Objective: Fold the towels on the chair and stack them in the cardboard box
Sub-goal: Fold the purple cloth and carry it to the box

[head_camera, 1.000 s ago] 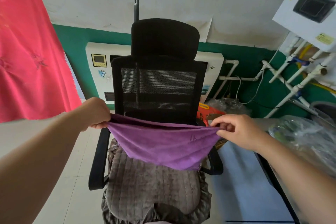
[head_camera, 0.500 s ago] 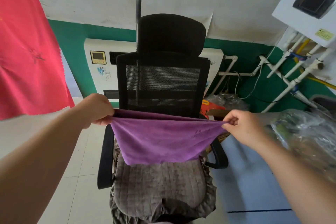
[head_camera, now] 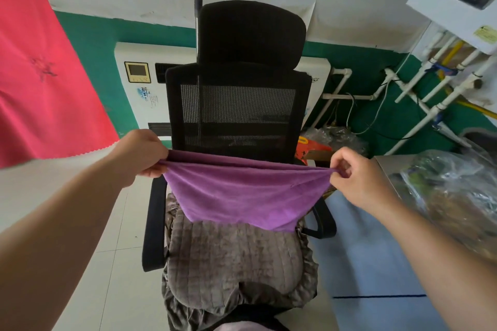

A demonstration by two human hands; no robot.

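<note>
A: Left side?
B: Left hand (head_camera: 139, 154) gripping left end of purple towel (head_camera: 242, 196), fingers curled round it.
A: Middle?
B: Towel stretched, folded double, hanging above seat of chair (head_camera: 234, 255).
A: Right?
B: Right hand (head_camera: 357, 177) pinching right end.
</note>
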